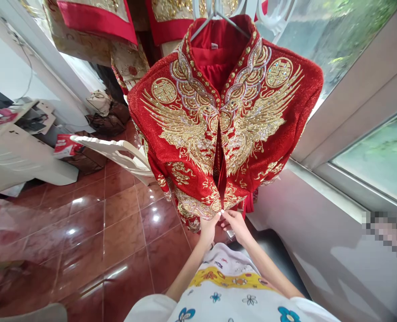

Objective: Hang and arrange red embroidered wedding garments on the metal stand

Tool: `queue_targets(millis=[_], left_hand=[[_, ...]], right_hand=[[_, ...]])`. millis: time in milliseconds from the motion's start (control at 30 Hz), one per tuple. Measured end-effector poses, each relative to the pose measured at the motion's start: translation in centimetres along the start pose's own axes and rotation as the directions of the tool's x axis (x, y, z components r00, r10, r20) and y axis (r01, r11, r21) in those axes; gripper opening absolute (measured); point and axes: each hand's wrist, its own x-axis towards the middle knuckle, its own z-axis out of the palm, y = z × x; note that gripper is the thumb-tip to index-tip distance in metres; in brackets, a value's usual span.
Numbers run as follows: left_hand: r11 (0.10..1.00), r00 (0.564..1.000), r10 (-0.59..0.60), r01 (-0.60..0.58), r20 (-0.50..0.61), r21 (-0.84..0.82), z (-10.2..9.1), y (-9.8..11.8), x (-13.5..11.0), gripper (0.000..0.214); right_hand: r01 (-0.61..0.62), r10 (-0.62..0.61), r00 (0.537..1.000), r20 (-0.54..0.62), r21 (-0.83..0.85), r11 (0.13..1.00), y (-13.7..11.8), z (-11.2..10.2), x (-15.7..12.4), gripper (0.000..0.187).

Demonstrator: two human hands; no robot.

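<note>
A red jacket [268,129] with gold phoenix embroidery hangs in front of me on a wire hanger [215,17]. Its collar and upper front meet at the middle, while a narrow gap runs down the lower part. At the bottom hem, my left hand [209,226] pinches one front edge. Close beside it, my right hand [233,223] pinches the other edge, and the fingertips of both hands nearly meet. Whether a small fastener lies between the fingers cannot be made out. Red cloth shows below the hem behind my hands.
More red and gold garments [99,20] hang at the back left. A cream chair [117,154] stands left of the jacket, on a red tiled floor [124,232]. Along the right runs a window frame [346,94] above a pale wall. A black seat [275,250] lies below my right arm.
</note>
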Motion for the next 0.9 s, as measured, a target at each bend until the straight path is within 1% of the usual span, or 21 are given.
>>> queue_targets(millis=[67,133,200,267,367,467,533,633,767,833,900], left_hand=[[0.999,0.999,0.035,-0.035,-0.008,0.036,0.1,0.0,0.1,0.036],[0.995,0.997,0.073,-0.071,-0.027,0.071,0.1,0.2,0.2,0.034],[0.991,0.994,0.093,-0.086,-0.054,0.107,0.0,0.3,0.2,0.033],[0.987,0.993,0.09,-0.079,-0.077,0.141,-0.2,0.3,0.2,0.032],[0.982,0.992,0.101,-0.086,-0.08,0.166,-0.5,0.0,0.5,0.031],[0.983,0.989,0.132,-0.123,-0.064,0.136,-0.5,-0.3,1.0,0.032],[0.988,0.989,0.135,-0.129,-0.064,0.083,-0.3,-0.4,1.3,0.032],[0.996,0.994,0.094,-0.093,-0.061,0.008,-0.1,-0.2,1.6,0.029],[0.996,0.997,0.076,-0.076,-0.003,-0.056,-0.3,-0.2,1.7,0.034],[0.994,0.997,0.081,-0.08,0.002,-0.07,-0.5,-0.4,1.8,0.039],[0.995,0.997,0.072,-0.072,-0.015,-0.07,-0.8,-0.6,1.9,0.041]], right_hand=[[0.04,-0.041,0.999,-0.036,-0.029,0.999,-0.4,0.4,0.6,0.038],[0.046,-0.048,0.997,-0.052,-0.047,0.998,-0.8,0.4,1.0,0.033],[-0.012,0.01,1.0,-0.021,-0.06,0.998,-1.2,0.3,1.1,0.03],[-0.104,0.106,0.994,0.034,-0.069,0.992,-1.9,0.3,1.2,0.025],[-0.232,0.236,0.967,0.098,-0.056,0.971,-3.3,0.7,1.6,0.018],[-0.298,0.299,0.948,0.111,-0.024,0.954,-4.7,1.5,2.0,0.018],[-0.284,0.282,0.954,0.103,0.005,0.959,-5.5,2.2,2.0,0.018],[-0.202,0.199,0.977,0.075,0.037,0.979,-6.2,3.1,1.3,0.019],[-0.093,0.091,0.995,0.048,0.046,0.995,-6.4,3.9,0.6,0.021],[-0.082,0.08,0.996,0.036,0.051,0.995,-6.3,4.2,0.7,0.021],[-0.103,0.101,0.995,0.025,0.059,0.993,-6.8,4.6,0.8,0.021]])
